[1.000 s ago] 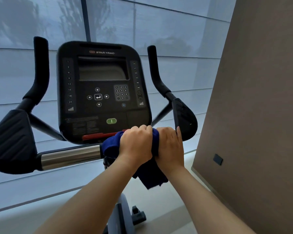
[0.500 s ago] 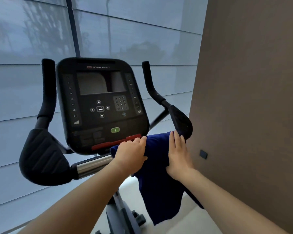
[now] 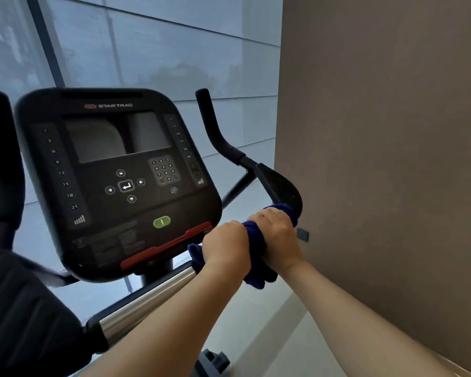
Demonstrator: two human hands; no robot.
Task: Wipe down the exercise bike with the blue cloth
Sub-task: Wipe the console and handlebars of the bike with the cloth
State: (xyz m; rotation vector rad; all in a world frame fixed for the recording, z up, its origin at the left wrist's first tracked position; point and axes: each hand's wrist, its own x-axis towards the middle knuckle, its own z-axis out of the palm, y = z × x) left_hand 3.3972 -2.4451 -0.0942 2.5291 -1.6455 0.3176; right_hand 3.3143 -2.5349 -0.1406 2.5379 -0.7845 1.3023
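The exercise bike fills the left and middle of the head view, with its black console (image 3: 114, 175) facing me. A chrome handlebar (image 3: 147, 297) runs below the console toward the right black arm pad (image 3: 279, 185). The blue cloth (image 3: 252, 240) is bunched round the bar's right end, just below that pad. My left hand (image 3: 225, 247) grips the cloth and bar from above. My right hand (image 3: 276, 235) grips the cloth beside it, closer to the pad. A fold of cloth hangs under my hands.
A brown wall (image 3: 378, 159) stands close on the right, with a small dark plate (image 3: 302, 235) on it. A shaded window (image 3: 161, 55) lies behind the bike. The left arm pad (image 3: 25, 308) is at the lower left. The bike's base (image 3: 211, 361) shows between my forearms.
The cloth hung loosely spread half a second ago; now it is bunched round the bar's right end. My right hand went from lying flat to gripping it. The view shifted closer.
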